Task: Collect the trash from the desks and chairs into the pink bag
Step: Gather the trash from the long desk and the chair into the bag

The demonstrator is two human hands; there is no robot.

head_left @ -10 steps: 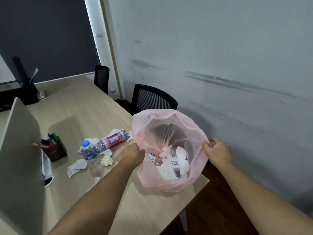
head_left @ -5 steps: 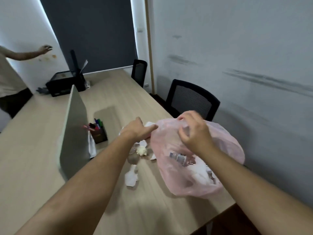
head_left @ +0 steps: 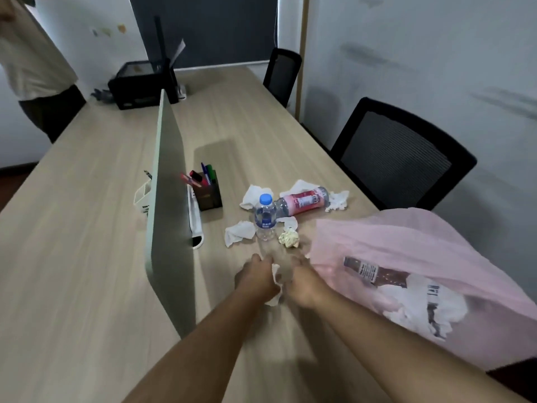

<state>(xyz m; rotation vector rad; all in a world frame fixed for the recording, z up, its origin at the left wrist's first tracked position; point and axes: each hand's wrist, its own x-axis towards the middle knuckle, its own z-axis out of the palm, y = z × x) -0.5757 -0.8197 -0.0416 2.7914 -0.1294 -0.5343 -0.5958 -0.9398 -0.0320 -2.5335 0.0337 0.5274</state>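
Head view: pink bag [head_left: 406, 242] holds bottle [head_left: 374, 275], tissues [head_left: 415, 303].

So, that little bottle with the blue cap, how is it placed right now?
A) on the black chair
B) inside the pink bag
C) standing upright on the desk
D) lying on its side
C: the blue-capped bottle stands upright on the desk, while the pink-labelled bottle just behind it lies on its side.

One head-worn view looks forward and down along the desk [head_left: 87, 242] from its near end; left hand [head_left: 257, 279] and right hand [head_left: 302, 282] sit close, lower centre.
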